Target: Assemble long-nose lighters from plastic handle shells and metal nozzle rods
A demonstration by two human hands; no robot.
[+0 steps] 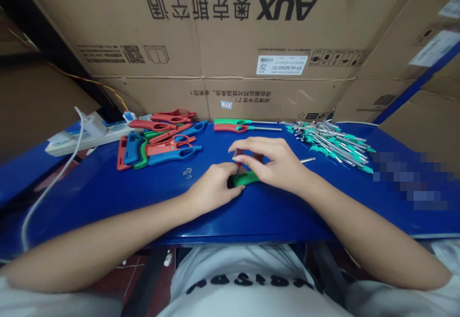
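Note:
My left hand [212,188] is closed around the handle end of a green long-nosed lighter [248,178], which lies on the blue table. A metal tube [308,160] shows beyond my right hand and appears to be the lighter's nozzle. My right hand [282,164] pinches a small screwdriver [238,156] with a red handle. Its thin shaft points down onto the lighter's handle; the tip is too small to make out. Left of my hands lies a little heap of screws [187,173].
Red, blue and green lighter shells [172,156] are piled at the left. Two lighters with metal nozzles [247,128] lie at the back. A heap of metal tubes with teal parts [334,144] is at the right. A power strip [89,137] and white cable lie far left; cardboard [215,44] walls the back.

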